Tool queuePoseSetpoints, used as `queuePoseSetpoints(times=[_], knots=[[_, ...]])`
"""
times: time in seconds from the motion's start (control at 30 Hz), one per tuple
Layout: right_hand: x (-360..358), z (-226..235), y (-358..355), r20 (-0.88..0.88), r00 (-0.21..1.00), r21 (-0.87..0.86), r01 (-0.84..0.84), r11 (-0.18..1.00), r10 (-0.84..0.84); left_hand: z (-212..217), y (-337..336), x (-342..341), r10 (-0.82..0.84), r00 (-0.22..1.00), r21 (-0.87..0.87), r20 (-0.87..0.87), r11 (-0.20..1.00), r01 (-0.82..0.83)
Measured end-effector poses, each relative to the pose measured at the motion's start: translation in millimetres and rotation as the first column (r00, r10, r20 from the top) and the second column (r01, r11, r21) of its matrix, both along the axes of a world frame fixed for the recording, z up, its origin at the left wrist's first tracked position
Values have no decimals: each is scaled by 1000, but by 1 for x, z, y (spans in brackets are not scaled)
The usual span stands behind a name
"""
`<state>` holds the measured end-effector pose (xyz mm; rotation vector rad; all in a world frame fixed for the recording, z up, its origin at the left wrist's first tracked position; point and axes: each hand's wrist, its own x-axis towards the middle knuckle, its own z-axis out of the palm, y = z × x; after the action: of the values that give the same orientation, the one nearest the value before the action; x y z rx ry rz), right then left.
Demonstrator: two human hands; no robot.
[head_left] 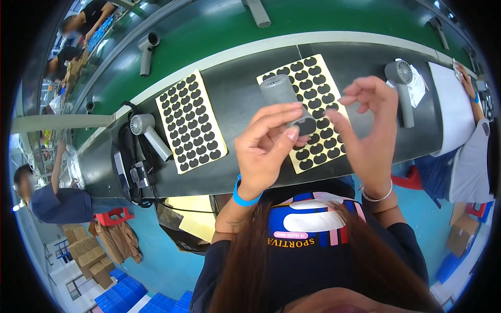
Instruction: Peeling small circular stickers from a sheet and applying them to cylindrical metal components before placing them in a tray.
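Note:
My left hand point(266, 146) is wrapped round a grey handheld fan point(277, 89). The round end of its handle faces me and carries a black sticker point(304, 127). My fingers hide much of the handle. To the right, my right hand point(368, 125) is raised with thumb and fingers apart, and I see nothing between them. Below both hands lies a pale yellow sheet point(304, 165) bearing rows of black stickers. A second such sheet point(219, 148) lies to the left on the dark worktop.
Grey fans lie left point(148, 133) by a black strap and cable bundle point(128, 161), and right point(403, 88) near a white sheet point(449, 104). Beyond the worktop runs a green conveyor point(203, 39) with more fans. Co-workers sit on both sides; one hand point(462, 75) shows at far right.

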<state>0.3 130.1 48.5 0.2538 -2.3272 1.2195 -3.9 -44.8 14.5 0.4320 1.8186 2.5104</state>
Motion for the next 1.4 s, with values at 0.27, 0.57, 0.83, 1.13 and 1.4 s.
queuePoseSetpoints(times=[0.27, 0.57, 0.83, 1.13, 1.4], knots=[[-46, -28, -29, 177, 834, -65, -519, 852, 522, 2, -19, -7, 28, 999, 49, 17, 998, -29], [-75, -24, -45, 259, 761, 247, -648, 721, 595, 1, -32, -23, 174, 984, 154, 41, 972, -178], [-240, -62, -4, 50, 985, 746, -146, 650, 163, -12, -50, -45, 138, 981, -330, -134, 928, -176], [-215, -77, 32, -76, 968, 560, -157, 814, 239, -57, -34, -29, -166, 960, -843, -225, 527, -107], [-121, -87, 28, 262, 965, 251, -34, 968, -34, -57, 5, -65, -241, 890, -845, -386, 479, -236]])
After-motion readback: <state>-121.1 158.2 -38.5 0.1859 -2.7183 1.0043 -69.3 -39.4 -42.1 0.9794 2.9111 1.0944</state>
